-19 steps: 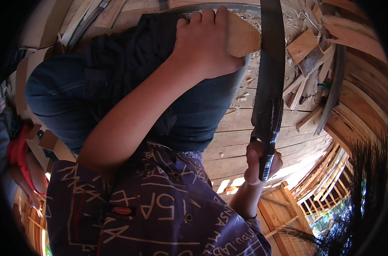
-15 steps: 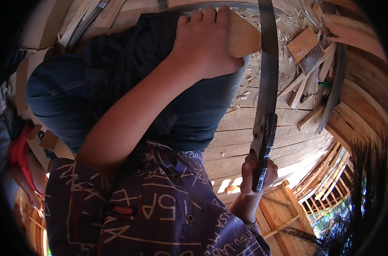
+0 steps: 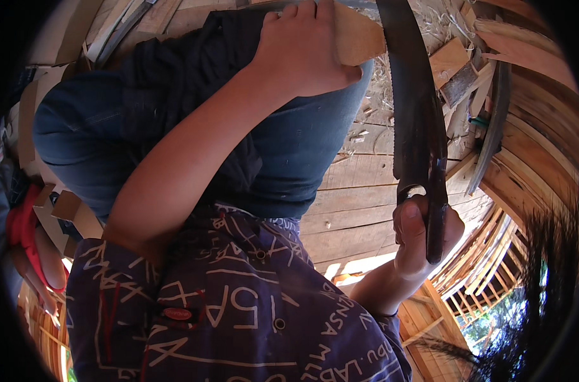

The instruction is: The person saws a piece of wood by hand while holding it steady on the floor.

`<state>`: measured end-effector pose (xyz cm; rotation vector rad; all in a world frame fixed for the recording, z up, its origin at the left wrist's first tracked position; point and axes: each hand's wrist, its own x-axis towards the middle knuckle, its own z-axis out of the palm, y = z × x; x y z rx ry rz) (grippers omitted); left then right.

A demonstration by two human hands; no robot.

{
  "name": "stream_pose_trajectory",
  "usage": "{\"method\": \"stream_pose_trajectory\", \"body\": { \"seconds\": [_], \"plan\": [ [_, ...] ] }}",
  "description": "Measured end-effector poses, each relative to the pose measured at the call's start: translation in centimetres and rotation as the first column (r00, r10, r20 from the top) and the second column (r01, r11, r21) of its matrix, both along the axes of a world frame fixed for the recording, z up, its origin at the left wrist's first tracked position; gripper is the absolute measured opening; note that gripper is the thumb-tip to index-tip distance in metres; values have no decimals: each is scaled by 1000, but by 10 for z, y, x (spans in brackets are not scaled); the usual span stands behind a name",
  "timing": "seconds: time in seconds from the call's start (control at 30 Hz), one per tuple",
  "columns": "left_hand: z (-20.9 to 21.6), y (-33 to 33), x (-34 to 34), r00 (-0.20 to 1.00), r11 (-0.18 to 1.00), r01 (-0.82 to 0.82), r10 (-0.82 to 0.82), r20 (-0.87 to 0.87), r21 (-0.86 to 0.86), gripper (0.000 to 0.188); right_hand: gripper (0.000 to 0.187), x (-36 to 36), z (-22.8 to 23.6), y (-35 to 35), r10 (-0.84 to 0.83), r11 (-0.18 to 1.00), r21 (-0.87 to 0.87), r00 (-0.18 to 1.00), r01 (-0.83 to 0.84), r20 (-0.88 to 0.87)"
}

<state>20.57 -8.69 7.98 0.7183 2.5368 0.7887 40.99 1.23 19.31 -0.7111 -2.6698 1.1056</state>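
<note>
My left hand (image 3: 302,48) is closed over a light brown piece of wood (image 3: 359,35), pressing it down by my knee in dark blue trousers. The wood's cut-looking end sticks out to the right of the fingers. In my right hand (image 3: 423,235) is the dark handle of a handsaw, its thumb wrapped round the grip. The long dark handsaw (image 3: 412,95) points away from me, its toothed edge facing left. Its blade passes right beside the wood's end; whether they touch I cannot tell.
Wood shavings (image 3: 375,95) litter the plank floor (image 3: 353,210). Offcuts (image 3: 449,60) lie to the right of the saw, with a dark bar (image 3: 493,134) and stacked boards (image 3: 538,153) beyond. At far left another person's red garment (image 3: 23,219) shows beside cardboard (image 3: 79,216).
My right hand has moved forward and to the right with the handsaw, and the blade has tilted. My left hand and the wood have shifted slightly away from me.
</note>
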Motion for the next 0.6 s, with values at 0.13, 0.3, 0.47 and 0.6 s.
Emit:
{"method": "stream_pose_trajectory", "body": {
  "seconds": [0.13,0.3,0.47,0.6],
  "plan": [
    [-9,2,-1,999,999,-42,42,-35,4,97,26,8,-5,-4,-24,998,-55,999,26,24],
    [-6,11,4,998,998,-52,51,-27,-43,96,22,55,29,-25,-212,964,-133,968,229,134],
    [0,-1,0,999,1000,-28,28,29,-1,94,13,67,31,-29,-167,986,13,978,166,127],
    [-3,1,-2,996,995,-82,80,35,62,94,15,61,32,-16,-123,992,29,986,121,110]
  ]
}}
